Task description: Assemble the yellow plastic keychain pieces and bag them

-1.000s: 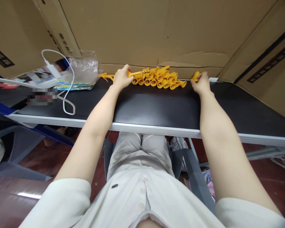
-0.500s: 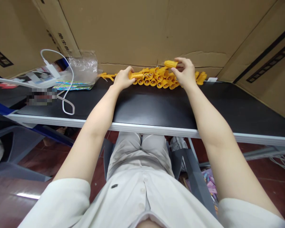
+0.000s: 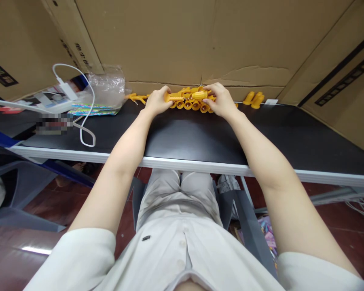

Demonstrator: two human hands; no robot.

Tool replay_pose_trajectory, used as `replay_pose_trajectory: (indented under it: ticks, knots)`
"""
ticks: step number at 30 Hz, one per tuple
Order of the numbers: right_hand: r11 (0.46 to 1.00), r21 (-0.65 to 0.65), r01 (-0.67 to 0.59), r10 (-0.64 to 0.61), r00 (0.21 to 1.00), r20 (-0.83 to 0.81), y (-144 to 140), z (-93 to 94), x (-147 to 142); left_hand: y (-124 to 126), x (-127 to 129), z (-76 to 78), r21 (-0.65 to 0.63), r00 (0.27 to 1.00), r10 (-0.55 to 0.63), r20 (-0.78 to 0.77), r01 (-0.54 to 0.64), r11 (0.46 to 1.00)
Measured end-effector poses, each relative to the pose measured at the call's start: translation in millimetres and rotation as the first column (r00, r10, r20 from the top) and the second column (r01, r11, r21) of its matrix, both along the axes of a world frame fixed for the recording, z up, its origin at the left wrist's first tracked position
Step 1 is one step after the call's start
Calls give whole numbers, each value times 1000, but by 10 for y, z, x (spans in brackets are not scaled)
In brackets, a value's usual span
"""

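A pile of small yellow plastic cup-shaped parts lies at the far edge of the black table, against the cardboard. My left hand grips a yellow threaded rod piece at the pile's left end. My right hand holds a yellow cap piece by its fingertips, right at the tip of that rod. Two more yellow parts lie apart to the right. A few thin yellow pieces rest left of my left hand.
Large cardboard boxes wall the back and right side. At the left stand a clear plastic bag, a white charger with cable and colourful packets. My legs and a grey chair are under the table's white front edge.
My right hand left the far-right parts, lifted one yellow piece over the pile, then brought it down and left to meet the rod in my left hand, which stayed put.
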State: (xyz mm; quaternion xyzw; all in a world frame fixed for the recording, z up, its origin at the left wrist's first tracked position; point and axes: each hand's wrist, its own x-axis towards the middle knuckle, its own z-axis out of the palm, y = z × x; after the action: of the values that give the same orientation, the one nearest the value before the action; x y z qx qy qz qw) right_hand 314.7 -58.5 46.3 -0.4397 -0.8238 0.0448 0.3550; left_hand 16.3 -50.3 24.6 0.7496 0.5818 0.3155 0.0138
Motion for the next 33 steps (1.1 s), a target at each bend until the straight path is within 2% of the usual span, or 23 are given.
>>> replay_pose_trajectory:
  ticks: [5,11,16,20,24,33]
  knots:
    - [999,-14,46,-46,999,1,-17,38,75,-38,11,28,3,1000,3,8,-3,1000]
    - [997,-56,45,-47,998,-39,-41,35,10,-59,39,44,-17,1000,14,-7,-14,1000]
    - [995,-95,-1,-7,996,-87,17,-19,11,-9,35,14,-6,1000,-5,-12,5,1000]
    - [993,-118,13,-28,991,-133,95,-59,92,26,9,-10,-15,1000,-8,-7,8,1000]
    - [990,-136,40,-59,988,-143,136,-92,137,8,15,-11,-41,999,15,-41,-17,999]
    - [975,-223,-10,-33,981,-190,153,-174,156,-55,82,-9,-82,991,29,-128,-39,996]
